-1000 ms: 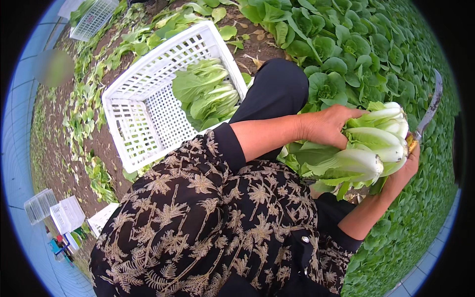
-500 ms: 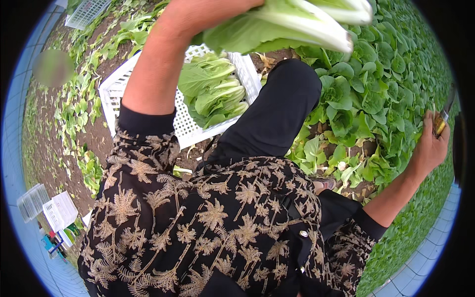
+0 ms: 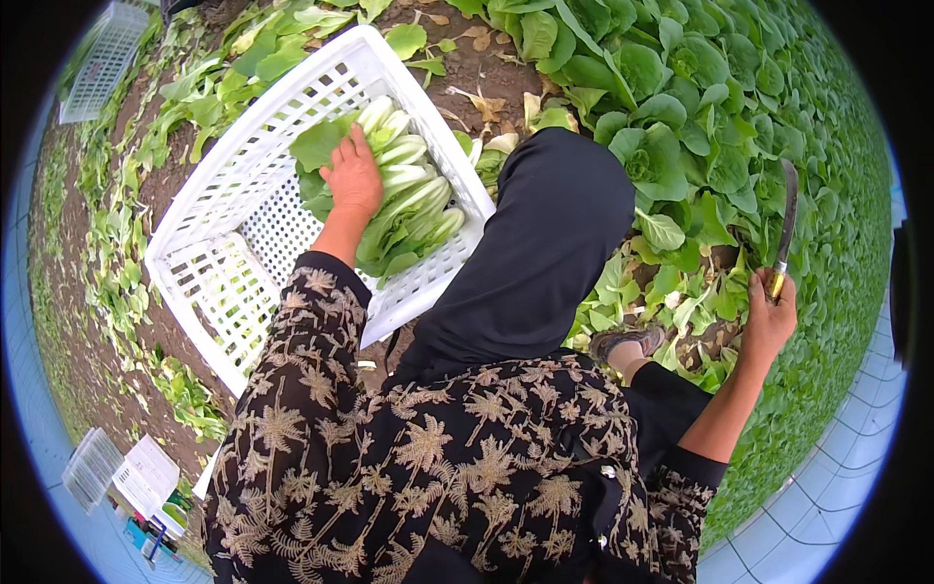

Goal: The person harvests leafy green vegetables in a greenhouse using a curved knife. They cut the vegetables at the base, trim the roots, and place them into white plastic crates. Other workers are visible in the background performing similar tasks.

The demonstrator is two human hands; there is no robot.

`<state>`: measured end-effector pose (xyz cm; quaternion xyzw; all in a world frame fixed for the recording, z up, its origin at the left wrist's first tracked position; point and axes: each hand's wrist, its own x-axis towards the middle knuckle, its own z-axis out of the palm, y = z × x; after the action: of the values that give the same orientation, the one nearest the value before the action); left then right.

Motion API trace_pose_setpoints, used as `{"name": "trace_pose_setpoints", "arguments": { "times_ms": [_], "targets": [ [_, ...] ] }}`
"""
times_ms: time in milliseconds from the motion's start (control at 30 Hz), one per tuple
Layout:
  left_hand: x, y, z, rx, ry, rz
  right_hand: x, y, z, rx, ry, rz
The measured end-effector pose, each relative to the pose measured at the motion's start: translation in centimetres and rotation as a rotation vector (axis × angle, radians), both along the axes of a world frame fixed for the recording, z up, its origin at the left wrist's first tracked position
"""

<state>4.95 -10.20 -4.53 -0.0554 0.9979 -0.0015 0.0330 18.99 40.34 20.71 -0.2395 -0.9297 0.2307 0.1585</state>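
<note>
Head view: white-stemmed leafy greens (image 3: 409, 200) run rightward from the nearer left hand's (image 3: 356, 183) seemingly spread fingers; the right hand (image 3: 773, 313) clasps a curved steel knife (image 3: 789, 209).

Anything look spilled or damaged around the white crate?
A little: loose leaves litter the soil left of the white crate, and a dry brown leaf lies past its upper right side, which looks untidy. The greens inside look tidy.

Pale crate (image 3: 105, 66) at upper left, white crate (image 3: 146, 474) at lower left, limp leaves (image 3: 190, 399) on brown soil (image 3: 131, 383)
</note>
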Motion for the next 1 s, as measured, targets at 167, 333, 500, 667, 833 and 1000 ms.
{"name": "trace_pose_setpoints", "arguments": {
  "times_ms": [167, 333, 500, 667, 833, 1000],
  "targets": [
    [-1.4, 0.1, -0.1, 0.001, -0.134, -0.007, 0.6, 0.9, -0.1, 0.029, -0.064, -0.017],
    [-1.9, 1.3, 10.0, -0.121, -0.442, -0.044, 1.8, 1.3, -0.4, 0.008, -0.066, -0.044],
    [-0.9, 2.8, 12.6, -0.101, -0.190, -0.187, 3.1, 3.7, -1.9, -0.053, -0.074, -0.067],
    [-1.2, 3.1, 4.1, 0.052, -0.069, -0.140, 1.6, 3.5, -4.1, -0.188, -0.029, -0.021],
    [0.7, 3.4, -0.4, 0.036, -0.177, -0.156, 0.9, 2.4, -4.2, -0.136, -0.105, -0.032],
    [-4.1, 1.8, -1.6, -0.048, -0.286, -0.173, 1.4, 2.8, -3.4, -0.094, -0.120, -0.069]
  ]
}}
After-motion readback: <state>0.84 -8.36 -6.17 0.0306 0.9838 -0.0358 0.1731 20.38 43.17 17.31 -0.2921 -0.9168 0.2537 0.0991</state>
